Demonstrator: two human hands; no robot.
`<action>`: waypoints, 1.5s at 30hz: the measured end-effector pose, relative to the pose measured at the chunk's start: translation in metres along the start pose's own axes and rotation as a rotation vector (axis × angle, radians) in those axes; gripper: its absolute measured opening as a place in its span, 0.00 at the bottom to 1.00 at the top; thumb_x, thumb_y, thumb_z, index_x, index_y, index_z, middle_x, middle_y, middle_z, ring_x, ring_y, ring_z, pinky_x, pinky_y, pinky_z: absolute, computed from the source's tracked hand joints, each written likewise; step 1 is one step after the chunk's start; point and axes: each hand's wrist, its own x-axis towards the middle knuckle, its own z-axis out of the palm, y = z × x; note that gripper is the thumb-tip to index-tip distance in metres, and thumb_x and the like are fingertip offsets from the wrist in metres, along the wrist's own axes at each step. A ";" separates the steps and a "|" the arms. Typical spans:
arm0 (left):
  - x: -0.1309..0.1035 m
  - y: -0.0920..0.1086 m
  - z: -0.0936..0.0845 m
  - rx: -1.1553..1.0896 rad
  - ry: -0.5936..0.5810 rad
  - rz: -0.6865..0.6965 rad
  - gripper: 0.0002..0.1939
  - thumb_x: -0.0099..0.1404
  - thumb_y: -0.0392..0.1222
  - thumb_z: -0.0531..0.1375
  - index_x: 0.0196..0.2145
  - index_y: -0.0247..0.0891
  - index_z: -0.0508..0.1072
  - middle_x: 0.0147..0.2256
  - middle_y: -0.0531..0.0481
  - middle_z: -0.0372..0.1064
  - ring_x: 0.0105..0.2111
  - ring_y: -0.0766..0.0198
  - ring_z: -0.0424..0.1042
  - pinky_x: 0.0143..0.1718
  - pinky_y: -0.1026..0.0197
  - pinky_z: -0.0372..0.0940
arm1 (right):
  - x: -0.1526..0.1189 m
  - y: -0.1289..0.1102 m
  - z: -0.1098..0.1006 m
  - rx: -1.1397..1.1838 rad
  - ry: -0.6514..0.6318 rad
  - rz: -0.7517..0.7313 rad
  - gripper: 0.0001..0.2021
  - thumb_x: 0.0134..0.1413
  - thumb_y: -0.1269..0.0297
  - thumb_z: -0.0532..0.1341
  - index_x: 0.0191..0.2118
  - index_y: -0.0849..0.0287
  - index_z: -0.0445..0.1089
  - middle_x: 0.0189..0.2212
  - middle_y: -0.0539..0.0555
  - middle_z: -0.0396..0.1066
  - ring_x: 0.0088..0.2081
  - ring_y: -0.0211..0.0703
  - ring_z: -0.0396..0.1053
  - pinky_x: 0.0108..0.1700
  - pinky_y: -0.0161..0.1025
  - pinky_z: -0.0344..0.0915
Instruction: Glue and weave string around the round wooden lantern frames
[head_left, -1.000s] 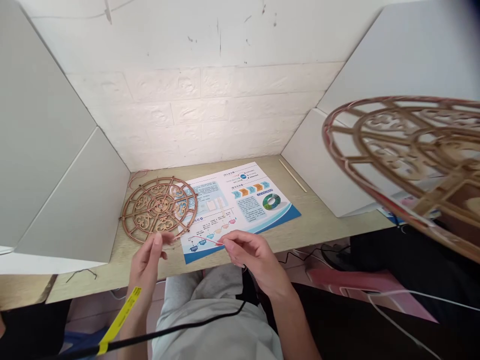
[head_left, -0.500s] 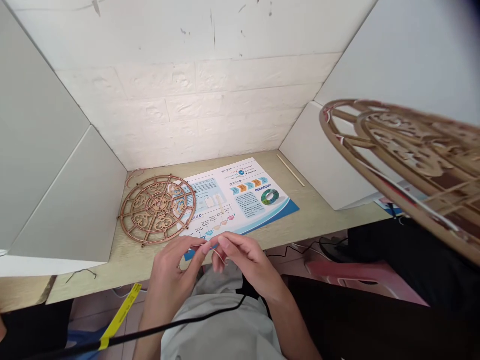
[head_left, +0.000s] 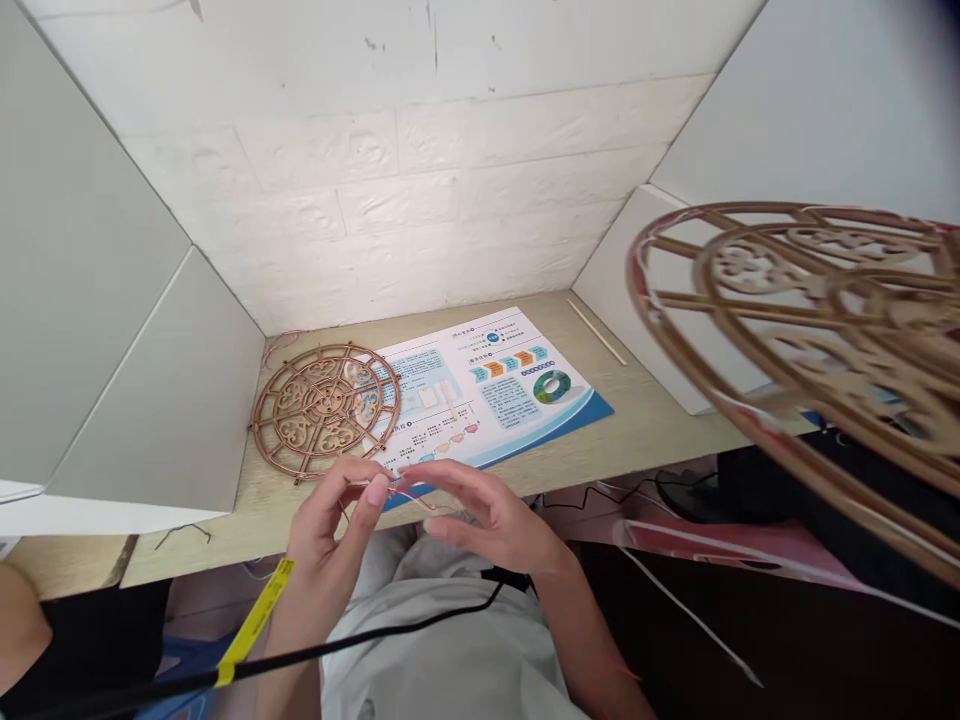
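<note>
My left hand (head_left: 337,525) pinches thin red-and-white wire (head_left: 414,499) between thumb and forefinger, just over the front edge of the table. The wire's loose end points right, towards my right hand (head_left: 491,515). That hand is open, thumb and fingers apart, with its fingertips close to the wire. Whether they touch it I cannot tell. Behind my left hand a round brown openwork wheel (head_left: 328,401) with spokes and scroll patterns lies flat, partly over a printed sheet (head_left: 495,400).
A larger openwork wheel (head_left: 862,300) with wires along its rim looms close at the right. A thin stick (head_left: 598,332) lies by the right panel. Black wire (head_left: 184,532) is at the front left. A black cord (head_left: 375,640) with a yellow tag (head_left: 259,615) crosses before me.
My right hand has come off the wire and its fingers have spread. My left hand has shifted slightly left, still pinching. The view has turned a little, and the large wheel has tilted.
</note>
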 end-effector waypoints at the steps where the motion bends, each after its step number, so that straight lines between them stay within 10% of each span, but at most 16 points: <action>1: -0.001 0.000 0.000 -0.003 0.001 -0.003 0.12 0.71 0.51 0.60 0.35 0.44 0.78 0.35 0.49 0.73 0.38 0.60 0.71 0.40 0.64 0.65 | 0.000 0.001 0.000 -0.056 0.035 -0.022 0.21 0.62 0.56 0.67 0.59 0.50 0.71 0.60 0.58 0.72 0.65 0.49 0.65 0.69 0.51 0.57; 6: -0.002 0.003 0.000 -0.023 0.085 -0.034 0.15 0.69 0.56 0.62 0.32 0.43 0.77 0.33 0.49 0.72 0.37 0.59 0.71 0.39 0.63 0.65 | 0.001 0.003 -0.004 -0.006 0.048 0.129 0.20 0.59 0.53 0.68 0.54 0.54 0.74 0.42 0.55 0.78 0.41 0.42 0.76 0.45 0.41 0.73; 10: -0.003 0.007 0.004 -0.068 0.206 -0.079 0.17 0.67 0.59 0.63 0.30 0.43 0.77 0.31 0.51 0.71 0.37 0.60 0.69 0.39 0.62 0.63 | -0.003 0.004 -0.005 0.065 0.076 0.191 0.18 0.56 0.46 0.69 0.38 0.58 0.77 0.23 0.48 0.70 0.24 0.34 0.64 0.26 0.33 0.62; 24: -0.012 0.007 -0.002 0.010 0.337 -0.175 0.19 0.64 0.60 0.65 0.29 0.41 0.76 0.30 0.52 0.70 0.33 0.64 0.67 0.36 0.66 0.63 | -0.004 -0.004 -0.005 -0.174 0.390 -0.220 0.05 0.61 0.63 0.68 0.38 0.51 0.83 0.25 0.49 0.73 0.25 0.36 0.63 0.26 0.34 0.59; 31: -0.008 -0.011 -0.007 0.005 0.312 -0.165 0.19 0.65 0.60 0.64 0.32 0.41 0.78 0.30 0.53 0.73 0.33 0.66 0.70 0.36 0.69 0.65 | -0.004 -0.014 0.004 -0.535 0.449 -0.575 0.19 0.56 0.81 0.66 0.47 0.49 0.82 0.32 0.51 0.78 0.29 0.36 0.71 0.30 0.34 0.69; 45: -0.006 -0.013 -0.001 -0.034 0.372 -0.104 0.18 0.65 0.60 0.65 0.31 0.41 0.78 0.28 0.53 0.71 0.31 0.67 0.68 0.36 0.69 0.64 | -0.002 -0.011 0.007 -0.452 0.454 -0.471 0.12 0.61 0.78 0.63 0.42 0.52 0.79 0.31 0.50 0.70 0.34 0.38 0.69 0.35 0.36 0.67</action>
